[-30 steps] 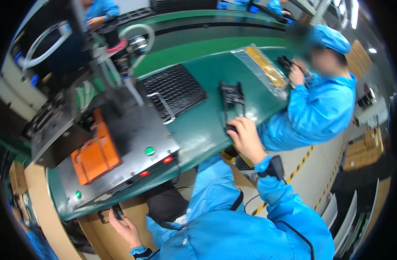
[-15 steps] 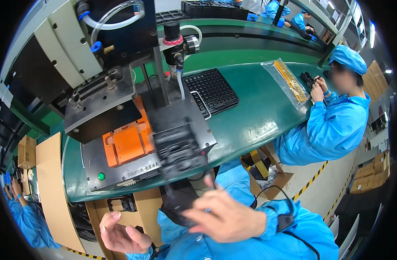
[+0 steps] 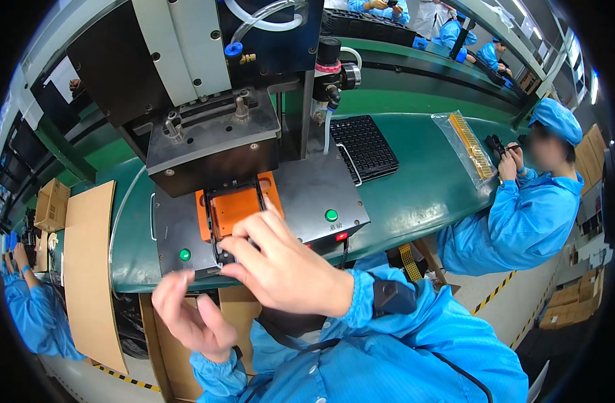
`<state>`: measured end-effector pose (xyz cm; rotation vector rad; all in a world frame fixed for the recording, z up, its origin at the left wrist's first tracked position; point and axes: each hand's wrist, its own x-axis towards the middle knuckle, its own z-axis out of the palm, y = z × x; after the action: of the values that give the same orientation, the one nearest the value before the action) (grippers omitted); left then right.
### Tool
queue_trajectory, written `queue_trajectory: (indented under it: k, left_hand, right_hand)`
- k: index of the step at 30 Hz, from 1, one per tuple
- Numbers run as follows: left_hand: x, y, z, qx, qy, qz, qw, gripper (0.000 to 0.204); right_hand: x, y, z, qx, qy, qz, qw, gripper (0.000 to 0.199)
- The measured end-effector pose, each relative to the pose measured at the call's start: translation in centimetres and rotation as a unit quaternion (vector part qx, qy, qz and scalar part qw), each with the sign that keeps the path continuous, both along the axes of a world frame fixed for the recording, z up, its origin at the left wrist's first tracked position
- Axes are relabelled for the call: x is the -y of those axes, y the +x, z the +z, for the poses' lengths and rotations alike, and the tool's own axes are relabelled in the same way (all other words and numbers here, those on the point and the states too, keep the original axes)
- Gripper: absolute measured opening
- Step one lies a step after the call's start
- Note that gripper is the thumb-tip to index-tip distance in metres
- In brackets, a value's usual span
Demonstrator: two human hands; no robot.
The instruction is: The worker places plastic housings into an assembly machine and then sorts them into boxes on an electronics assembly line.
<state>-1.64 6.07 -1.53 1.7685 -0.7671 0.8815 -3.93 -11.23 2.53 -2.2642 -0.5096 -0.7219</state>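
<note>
My right hand (image 3: 277, 265) pinches the near end of a thin black plastic frame (image 3: 211, 228). The frame reaches over the orange fixture block (image 3: 237, 209) on the base of a bench press. Its far end runs up under the dark press head (image 3: 217, 158), where part of it is hidden. Whether the frame is fully seated on the orange block, I cannot tell. Near the bench's front edge, to the left of my right hand, my left hand (image 3: 193, 319) is raised with fingers curved and apart, holding nothing.
Green buttons (image 3: 331, 215) sit on the press base's front. Behind it, right, lie a black grid tray (image 3: 364, 148) and a clear bag of yellow strips (image 3: 470, 144). A co-worker (image 3: 516, 201) handles a black part at right. A cardboard sheet (image 3: 89, 269) stands at left.
My right hand has carried the black frame, blurred earlier, forward and left onto the orange block. My left hand stays low, fingers apart. The view has shifted left.
</note>
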Motion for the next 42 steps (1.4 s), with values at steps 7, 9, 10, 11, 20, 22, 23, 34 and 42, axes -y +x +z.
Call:
queue_trajectory:
  k: [7,9,10,11,20,22,23,34,42]
  left_hand:
    - [2.8,5.2,2.8,-0.08,0.054,-0.021,0.995,0.023]
    - [3.0,6.1,2.6,-0.086,0.077,-0.031,0.993,0.023]
    - [3.1,6.3,2.6,-0.085,0.078,-0.035,0.993,0.023]
    - [3.0,6.5,2.6,-0.106,0.098,-0.051,0.988,0.025]
    - [3.2,6.4,2.8,-0.025,0.424,0.036,0.905,0.041]
    - [3.0,6.1,3.0,-0.056,0.451,0.039,0.89,0.043]
    - [3.2,5.9,3.1,-0.059,0.454,0.047,0.888,0.043]
    - [-0.2,2.3,1.2,-0.082,0.419,0.098,0.899,0.047]
    - [0.3,5.3,-6.2,0.096,0.228,0.209,0.946,0.046]
  right_hand:
    - [1.2,2.6,-0.7,0.002,-0.022,-0.006,1.0,0.024]
    - [1.3,3.1,-1.4,0.0,-0.036,-0.012,0.999,0.024]
    - [1.4,3.0,-1.5,0.0,-0.035,-0.015,0.999,0.024]
    - [1.4,2.9,-1.6,0.007,-0.041,-0.013,0.999,0.027]
    - [1.9,-0.6,-1.3,-0.088,-0.072,0.007,0.993,0.064]
    - [2.8,0.7,-0.7,-0.038,-0.13,-0.095,0.986,0.069]
    - [3.0,1.3,-1.9,-0.031,-0.118,-0.106,0.987,0.069]
    - [8.3,-5.3,-3.3,-0.067,-0.174,-0.191,0.964,0.068]
    - [9.2,-8.2,-4.7,-0.096,-0.089,-0.151,0.98,0.057]
